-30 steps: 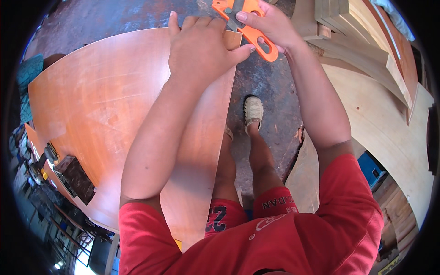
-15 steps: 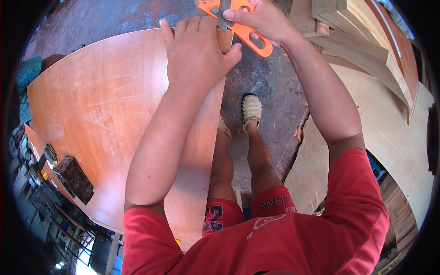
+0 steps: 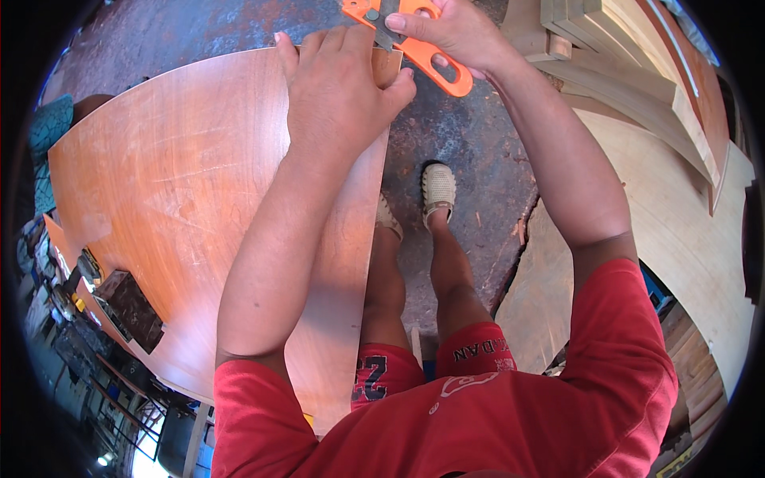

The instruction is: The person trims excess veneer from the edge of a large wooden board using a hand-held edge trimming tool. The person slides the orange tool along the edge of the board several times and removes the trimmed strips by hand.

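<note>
A large reddish-brown wooden sheet (image 3: 183, 191) with a curved far edge lies in front of me, to the left. My left hand (image 3: 331, 92) rests palm down on its far right corner. Its fingers stretch toward the far edge and the thumb points right. Just past that corner, my right hand (image 3: 454, 36) grips an orange tool (image 3: 434, 64) with an oval hole, a round knob and a flat metal blade, resembling a measuring square. The blade reaches down to the sheet's edge beside my left fingers. The tool's far end is cut off by the view.
Pale wooden boards (image 3: 629, 103) are stacked at the right, with a broad pale sheet (image 3: 677, 199) below them. A dark box-like object (image 3: 129, 311) sits at the sheet's left edge, near clutter. My shoe (image 3: 438, 187) stands on a stained dark floor (image 3: 470, 231).
Both hands keep their hold and barely shift. The sheet's corner, my left hand and the orange tool sit very slightly higher and further left in view.
</note>
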